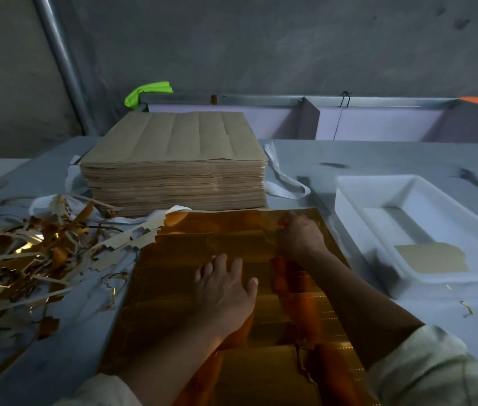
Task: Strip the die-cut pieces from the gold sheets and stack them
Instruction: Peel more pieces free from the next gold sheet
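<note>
step: strip | left grip [223, 291] flat, presses gold sheet [167, 288] | right grip [300, 235] curled, pinches its far edge | advice: pull low, slowly

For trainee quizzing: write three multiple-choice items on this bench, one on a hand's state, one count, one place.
1. The left hand: A is a fist; B lies flat on the shiny gold die-cut sheet; C holds scissors.
2. Tan card pieces in the white rectangular plastic tray: A one; B three; C six.
3. The pile of gold scrap strips lies: A in the tray; B under the left hand; C left of the sheet.
Key: B, fingers spread on the sheet; A, a single piece shows; C, it sits beyond the sheet's left edge.
</note>
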A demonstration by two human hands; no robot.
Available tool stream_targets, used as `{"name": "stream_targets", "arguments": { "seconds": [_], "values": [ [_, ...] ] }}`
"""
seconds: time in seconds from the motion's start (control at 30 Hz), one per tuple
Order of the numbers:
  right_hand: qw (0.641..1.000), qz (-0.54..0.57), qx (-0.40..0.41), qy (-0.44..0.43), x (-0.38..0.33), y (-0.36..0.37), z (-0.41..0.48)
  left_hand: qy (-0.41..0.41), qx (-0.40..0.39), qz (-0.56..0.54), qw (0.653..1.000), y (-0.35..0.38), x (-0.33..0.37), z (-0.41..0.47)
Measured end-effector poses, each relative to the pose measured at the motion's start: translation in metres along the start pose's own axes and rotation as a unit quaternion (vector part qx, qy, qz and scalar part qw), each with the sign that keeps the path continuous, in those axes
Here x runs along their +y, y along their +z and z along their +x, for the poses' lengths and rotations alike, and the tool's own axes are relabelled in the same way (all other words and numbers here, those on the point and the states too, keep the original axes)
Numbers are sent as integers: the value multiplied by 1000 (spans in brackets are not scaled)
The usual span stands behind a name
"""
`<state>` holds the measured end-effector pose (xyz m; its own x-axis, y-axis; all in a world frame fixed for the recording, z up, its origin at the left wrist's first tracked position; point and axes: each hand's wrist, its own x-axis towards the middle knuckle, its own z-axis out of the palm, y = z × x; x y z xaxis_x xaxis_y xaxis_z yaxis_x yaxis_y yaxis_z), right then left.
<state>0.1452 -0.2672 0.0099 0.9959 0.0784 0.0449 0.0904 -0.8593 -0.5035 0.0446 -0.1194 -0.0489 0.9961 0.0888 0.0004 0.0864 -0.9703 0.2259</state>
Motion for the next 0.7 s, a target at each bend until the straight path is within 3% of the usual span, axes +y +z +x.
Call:
{"name": "stream_targets", "arguments": {
  "seconds": [0.1,0.27,0.53,0.7],
  "values": [
    [1000,3,-7,2,-1,-2,4,-31,-26,-11,999,-18,-1,22],
    [999,-27,-29,2,-6,-3,18,-61,38,-43,996,-36,-21,63],
    [994,-48,-92,32,-26,25,43,-66,41,-9,997,-12,-64,110],
    [990,-127,-59,22,-36,49,38,-61,38,4,997,10,-69,115]
  ]
}}
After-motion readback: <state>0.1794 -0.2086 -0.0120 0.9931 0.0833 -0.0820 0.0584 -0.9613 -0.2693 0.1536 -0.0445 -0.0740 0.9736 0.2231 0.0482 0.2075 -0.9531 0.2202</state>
